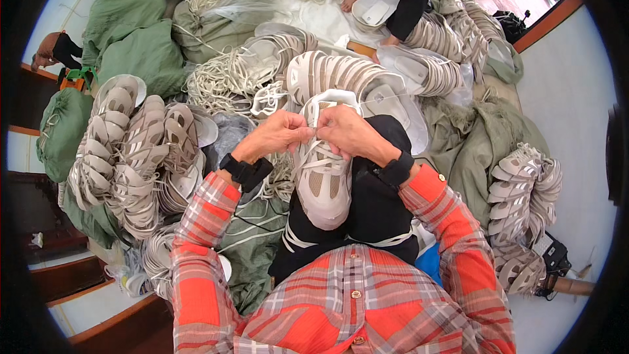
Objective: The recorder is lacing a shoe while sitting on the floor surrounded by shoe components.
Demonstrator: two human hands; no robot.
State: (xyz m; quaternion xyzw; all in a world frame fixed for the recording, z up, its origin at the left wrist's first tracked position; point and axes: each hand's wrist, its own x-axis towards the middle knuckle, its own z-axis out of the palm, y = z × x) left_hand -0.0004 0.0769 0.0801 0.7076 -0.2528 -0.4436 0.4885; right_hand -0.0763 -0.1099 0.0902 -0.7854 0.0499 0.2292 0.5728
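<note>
My left grip [278, 134] and right grip [348, 130] pinch close together, apparently on the cream lace [319, 151] of the beige sneaker upper [327, 204] over my black trousers [375, 213]. Uneven tugging could slip the lace loose; any shift beneath could tip the upper left.

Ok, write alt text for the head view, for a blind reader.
A left-hand grip and right-hand grip pinch at the laces of a pale shoe upper over black trousers. Around it lie stacked uppers, tangled cords and green sacks.

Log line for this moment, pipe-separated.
left hand: pinched at laces | right hand: pinched at laces | shoe upper: on lap, toe toward body | stacked uppers: both sides
</note>
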